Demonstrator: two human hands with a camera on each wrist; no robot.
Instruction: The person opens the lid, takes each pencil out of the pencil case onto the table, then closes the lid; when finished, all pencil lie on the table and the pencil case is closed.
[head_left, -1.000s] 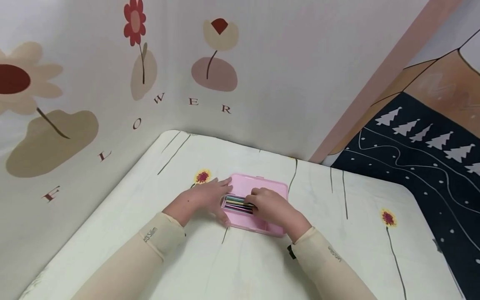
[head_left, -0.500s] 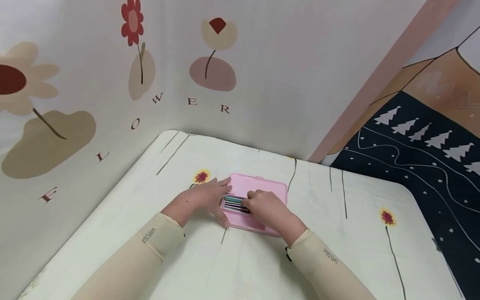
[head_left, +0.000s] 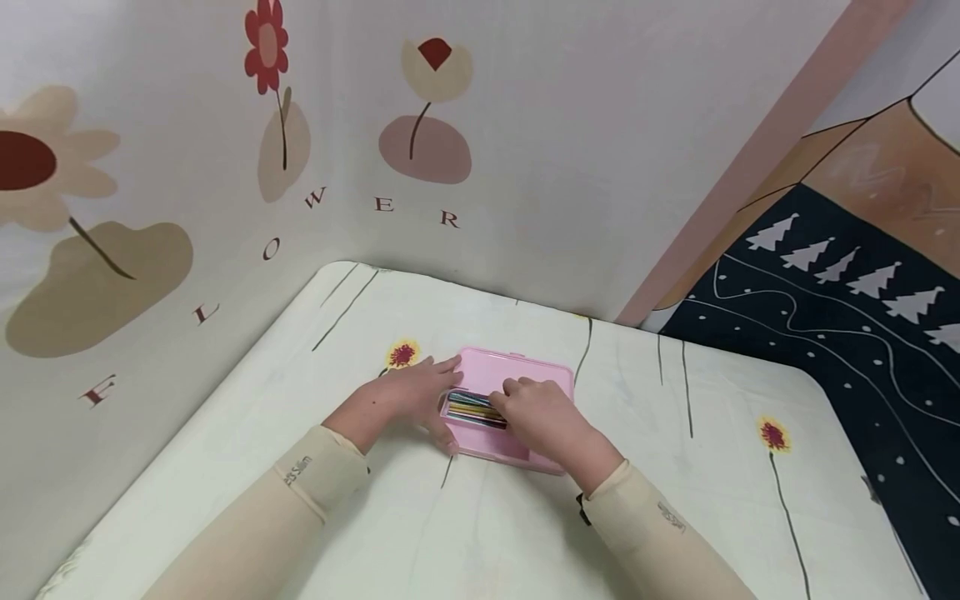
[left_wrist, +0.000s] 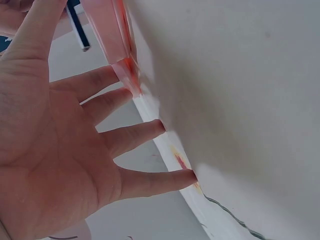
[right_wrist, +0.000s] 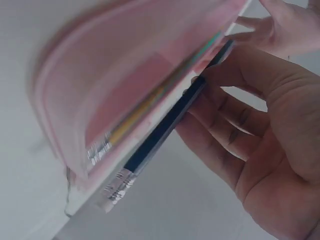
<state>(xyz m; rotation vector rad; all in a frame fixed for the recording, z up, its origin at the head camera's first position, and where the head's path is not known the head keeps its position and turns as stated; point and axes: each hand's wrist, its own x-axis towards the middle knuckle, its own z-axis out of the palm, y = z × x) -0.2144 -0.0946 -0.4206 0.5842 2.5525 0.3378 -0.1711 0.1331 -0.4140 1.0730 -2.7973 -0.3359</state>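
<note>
A pink pencil case [head_left: 517, 367] lies on the white tabletop with its lid laid back, several coloured pencils [head_left: 472, 410] in its tray. Between thumb and fingertips my right hand [head_left: 543, 421] pinches a dark pencil [right_wrist: 162, 127] with a metal band and eraser end, held close over the case. A yellow pencil [right_wrist: 132, 120] lies in the case beside it in the right wrist view. My left hand [head_left: 412, 398] is at the case's left end, fingers spread straight and touching its edge. In the left wrist view, the end of a dark pencil [left_wrist: 78, 27] shows above the fingers.
The tabletop [head_left: 360, 533] is covered in white cloth with printed flowers and stems. A pale wall hanging [head_left: 555, 192] with flower prints borders its far and left sides. A dark hanging with white trees [head_left: 825, 300] is at the right.
Over the last half second my right hand has shifted slightly right, and yellow pencils show in the tray again. My left hand stays at the case's left end.
</note>
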